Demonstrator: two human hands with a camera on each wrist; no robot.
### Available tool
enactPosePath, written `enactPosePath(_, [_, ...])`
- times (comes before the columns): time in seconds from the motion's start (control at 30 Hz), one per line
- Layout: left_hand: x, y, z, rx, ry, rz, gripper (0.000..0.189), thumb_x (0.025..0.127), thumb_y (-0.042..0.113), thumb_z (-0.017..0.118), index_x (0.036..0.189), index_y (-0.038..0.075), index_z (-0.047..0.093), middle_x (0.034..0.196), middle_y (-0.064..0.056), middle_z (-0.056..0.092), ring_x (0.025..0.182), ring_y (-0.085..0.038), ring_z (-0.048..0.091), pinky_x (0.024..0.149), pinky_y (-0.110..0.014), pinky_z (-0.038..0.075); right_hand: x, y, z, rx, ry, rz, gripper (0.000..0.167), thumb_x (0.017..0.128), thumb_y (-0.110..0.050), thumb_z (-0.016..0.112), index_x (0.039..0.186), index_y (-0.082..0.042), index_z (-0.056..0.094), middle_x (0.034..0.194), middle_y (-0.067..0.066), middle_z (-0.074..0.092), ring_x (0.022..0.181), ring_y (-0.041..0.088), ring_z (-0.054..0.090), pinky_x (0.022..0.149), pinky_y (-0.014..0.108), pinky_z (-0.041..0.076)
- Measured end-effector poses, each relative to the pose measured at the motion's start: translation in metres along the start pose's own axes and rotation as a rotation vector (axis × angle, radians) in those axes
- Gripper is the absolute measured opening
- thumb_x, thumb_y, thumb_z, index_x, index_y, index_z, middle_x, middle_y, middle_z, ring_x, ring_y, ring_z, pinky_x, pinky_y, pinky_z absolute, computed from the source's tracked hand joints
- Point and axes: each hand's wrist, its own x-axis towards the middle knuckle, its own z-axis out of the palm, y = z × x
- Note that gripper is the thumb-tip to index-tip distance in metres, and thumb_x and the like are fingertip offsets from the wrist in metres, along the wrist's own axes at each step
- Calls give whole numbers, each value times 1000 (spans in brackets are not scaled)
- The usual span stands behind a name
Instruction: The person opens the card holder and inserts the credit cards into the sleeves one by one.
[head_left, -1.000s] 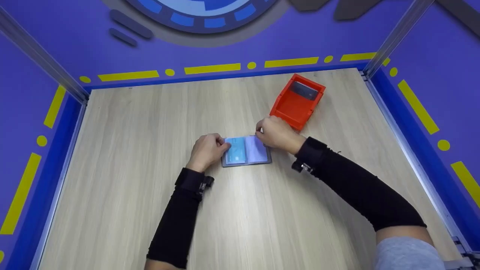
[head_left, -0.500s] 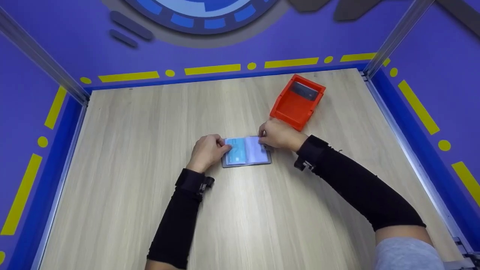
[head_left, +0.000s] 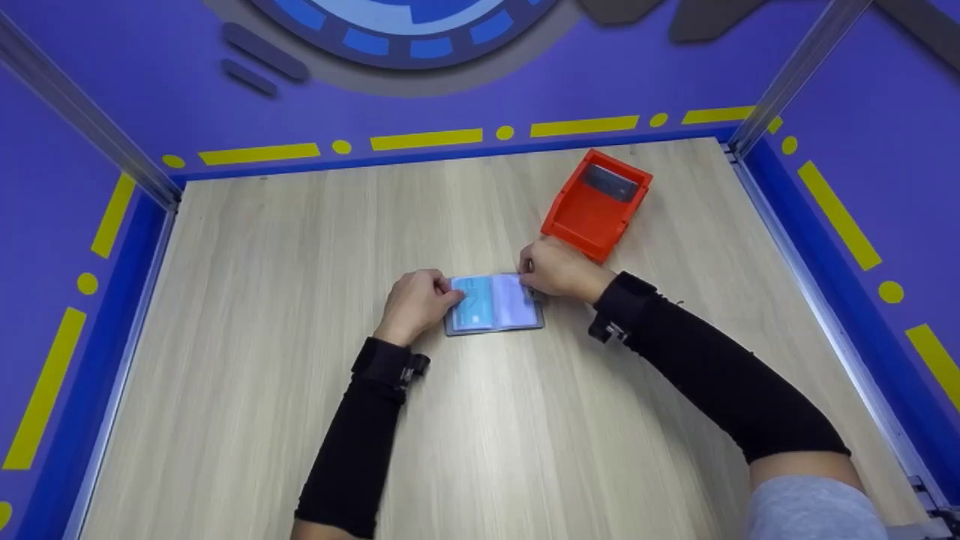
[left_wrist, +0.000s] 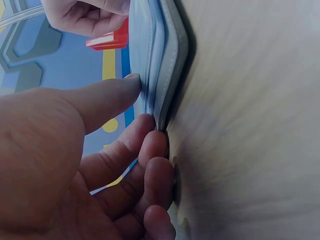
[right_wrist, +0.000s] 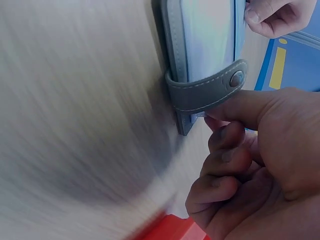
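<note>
A grey card holder [head_left: 495,331] lies spread open on the table, with clear plastic sleeves inside. A light blue card [head_left: 474,306] shows in its left sleeve, while the right sleeve [head_left: 514,304] looks pale and see-through. My left hand [head_left: 415,306] pinches the holder's left edge, thumb on the sleeves and fingers at the edge below. At the upper right corner, my right hand [head_left: 562,268] pinches the sleeve edge between thumb and index finger. Beside that thumb stands the holder's strap [right_wrist: 202,95] with a metal snap [right_wrist: 236,78].
Just beyond my right hand sits a red bin [head_left: 589,214], with a dark flat card-like piece [head_left: 611,183] at its far end. The wooden table [head_left: 300,247] is bounded by blue-purple panels [head_left: 420,105] at the back and sides.
My right hand has shifted slightly to the right and toward me along the holder's right edge. My left hand and the card holder stay almost where they were.
</note>
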Motion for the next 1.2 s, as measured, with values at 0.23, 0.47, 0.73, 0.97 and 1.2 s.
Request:
enactPosePath(0.23, [0, 0, 1, -5, 5, -1, 23, 96, 32, 84, 89, 14, 73, 78, 4, 62, 74, -17, 57, 67, -31, 41, 0, 1, 0, 16, -20, 22, 13, 104, -21, 74, 108, -10, 79, 90, 7, 70, 80, 23, 65, 68, 31, 50])
enactPosePath(0.47, [0, 0, 0, -9, 1, -7, 22, 97, 32, 84, 90, 13, 74, 80, 3, 63, 75, -17, 58, 67, -31, 41, 0, -2, 0, 27, -17, 51, 17, 104, -24, 74, 110, -10, 81, 88, 7, 71, 78, 23, 66, 67, 31, 53])
enactPosePath(0.73, [0, 0, 0, -6, -6, -23, 23, 97, 32, 83, 89, 13, 73, 83, 1, 65, 75, -18, 59, 66, -31, 42, 0, -9, 0, 45, 43, 54, 18, 105, -27, 71, 105, -11, 79, 83, 6, 68, 76, 24, 64, 66, 31, 50])
enactPosePath(0.97, [-1, 0, -2, -6, -10, -15, 20, 98, 29, 81, 90, 13, 73, 84, 1, 65, 75, -18, 59, 66, -30, 42, -3, -19, -7, 88, 84, 22, 18, 104, -28, 69, 100, -12, 78, 77, 5, 67, 70, 22, 63, 63, 31, 49])
enactPosePath(1.2, [-1, 1, -8, -10, -27, -27, 19, 101, 28, 75, 92, 12, 73, 86, -1, 66, 76, -18, 60, 66, -32, 43, -1, -28, -9, 217, 75, 57, 23, 104, -30, 68, 96, -12, 79, 79, 3, 62, 75, 23, 61, 66, 31, 48])
